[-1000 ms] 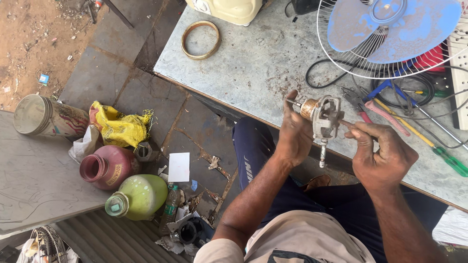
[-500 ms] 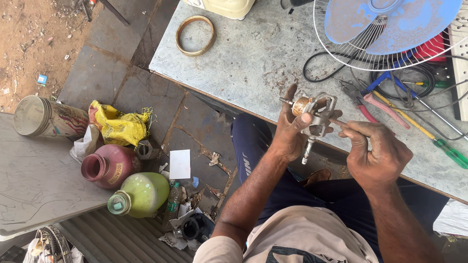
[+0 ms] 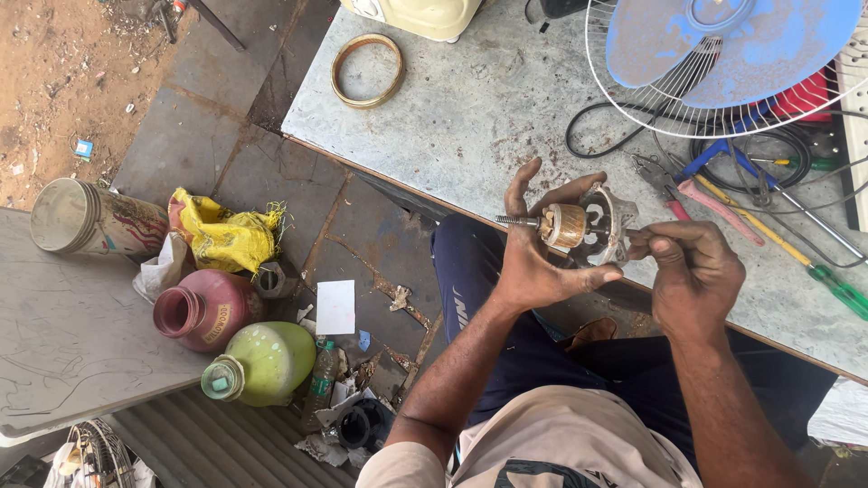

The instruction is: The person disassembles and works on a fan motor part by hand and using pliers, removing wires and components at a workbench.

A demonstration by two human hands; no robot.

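Fingers of both hands clamped on a small metal motor part with a brass-coloured wound core and threaded shaft (image 3: pixel 579 228), held up over the near edge of the grey stone-topped work table (image 3: pixel 470 117).

Left hand (image 3: pixel 533 258) cups the part from below, thumb and forefinger spread past the shaft, which points left; right hand (image 3: pixel 692 271) pinches the silver housing end, fingertips (image 3: pixel 655 237) closed together on it. Just beyond on the table lie pink-handled pliers (image 3: pixel 701 194), a green-handled screwdriver (image 3: pixel 836 291), black cable (image 3: pixel 597 136) and a blue-bladed fan in a white wire guard (image 3: pixel 723 54). A brass-coloured ring (image 3: pixel 366 70) lies well apart at the far left corner.
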